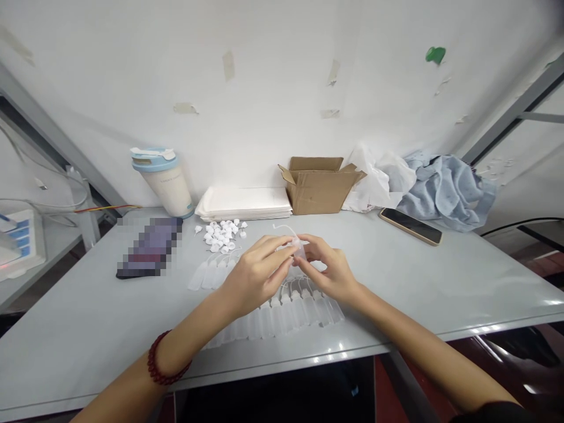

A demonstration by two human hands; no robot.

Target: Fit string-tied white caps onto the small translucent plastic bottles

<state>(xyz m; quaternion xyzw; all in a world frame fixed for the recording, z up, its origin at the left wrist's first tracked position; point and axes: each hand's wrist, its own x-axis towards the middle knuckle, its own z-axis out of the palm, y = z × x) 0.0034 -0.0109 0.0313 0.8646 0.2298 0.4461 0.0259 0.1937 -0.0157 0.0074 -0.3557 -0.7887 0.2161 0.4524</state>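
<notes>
A small translucent plastic bottle [299, 251] with a thin white curved strand at its top is held above the middle of the table. The fingers of my left hand [264, 264] close on it from the left. From the other side, my right hand [328, 267] pinches it between thumb and fingers. Below my hands lies a row of similar translucent bottles [293, 311], several with white tops and thin strands. More such bottles [211, 273] lie left of my left hand, partly hidden by it. Behind them is a loose pile of small white caps [220, 235].
On the grey table [418, 282], a tumbler [165, 182], a stack of white paper packets [244, 202] and an open cardboard box [321, 191] line the wall. A plastic bag [374, 179], blue cloth [449, 188] and phone [410, 226] are rightward. A blurred-out item [152, 247] lies left.
</notes>
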